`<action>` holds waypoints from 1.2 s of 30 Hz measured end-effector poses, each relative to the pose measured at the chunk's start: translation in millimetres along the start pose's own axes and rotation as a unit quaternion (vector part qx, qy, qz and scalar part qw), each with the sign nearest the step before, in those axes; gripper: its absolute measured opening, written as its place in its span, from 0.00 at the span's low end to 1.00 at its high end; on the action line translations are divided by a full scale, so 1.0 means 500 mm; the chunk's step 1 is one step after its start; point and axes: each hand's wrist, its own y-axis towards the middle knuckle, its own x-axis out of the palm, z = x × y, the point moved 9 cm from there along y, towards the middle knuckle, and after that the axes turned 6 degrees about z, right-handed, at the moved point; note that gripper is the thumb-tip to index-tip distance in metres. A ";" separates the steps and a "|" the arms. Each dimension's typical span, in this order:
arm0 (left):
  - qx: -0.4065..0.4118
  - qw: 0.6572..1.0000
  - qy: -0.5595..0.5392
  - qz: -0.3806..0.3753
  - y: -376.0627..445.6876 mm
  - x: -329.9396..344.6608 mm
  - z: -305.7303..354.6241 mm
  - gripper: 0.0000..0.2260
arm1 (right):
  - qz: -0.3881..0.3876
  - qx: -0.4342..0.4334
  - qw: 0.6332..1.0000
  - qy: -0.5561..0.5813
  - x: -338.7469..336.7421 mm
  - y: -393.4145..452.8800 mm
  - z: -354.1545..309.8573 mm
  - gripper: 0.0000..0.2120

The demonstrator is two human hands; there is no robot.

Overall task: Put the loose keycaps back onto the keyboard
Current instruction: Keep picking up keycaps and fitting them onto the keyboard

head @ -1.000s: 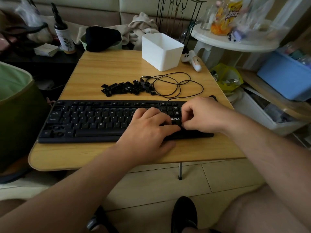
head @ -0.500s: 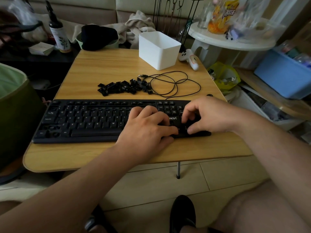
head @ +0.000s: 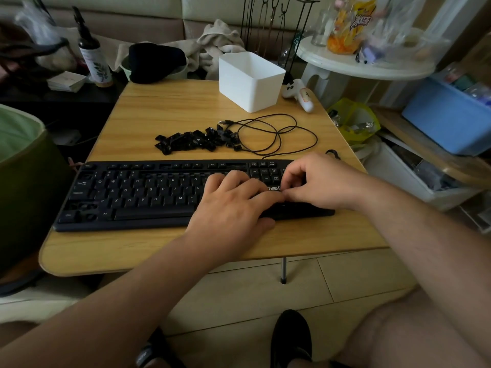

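- Counter [head: 170, 251]: the bare wooden strip along its near edge is free in front of the keyboard, and wider at the left corner.
- Keyboard [head: 138, 197]: black, lying parallel to the near edge; its right end sits close to the counter's right edge.
- Left hand [head: 233, 208]: palm down over the keyboard's right half, fingers relaxed and laid on the keys, nothing held.
- Right hand [head: 324, 181]: over the keyboard's right end, fingers curled, thumb and forefinger drawn together at a key. Whether this grip holds a keycap cannot be told.
- Loose keycaps [head: 194, 140]: black heap just beyond the keyboard, mid-counter, touching the coiled cable [head: 276, 136] at its right.
- White bin [head: 251, 81]: near the far edge, bare wood to its left.
- Versus half a second earlier: the right fingertips have drawn in to meet the left forefinger; the heap has not moved.
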 end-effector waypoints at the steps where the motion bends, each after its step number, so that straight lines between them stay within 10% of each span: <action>1: 0.004 1.000 0.003 0.002 0.000 -0.001 0.001 0.18 | -0.001 0.000 1.000 0.000 0.000 0.001 -0.001 0.04; 20: -0.032 0.997 -0.071 -0.014 0.016 -0.021 -0.016 0.12 | -0.061 -0.002 0.998 -0.001 0.013 0.020 -0.044 0.08; 27: -0.139 0.985 -0.101 0.010 0.084 -0.064 -0.151 0.08 | 0.129 -0.041 0.990 0.043 -0.028 0.128 -0.078 0.06; 36: -0.254 0.955 -0.151 0.022 0.097 -0.049 -0.259 0.06 | 0.116 -0.061 0.990 -0.054 0.027 0.230 -0.107 0.09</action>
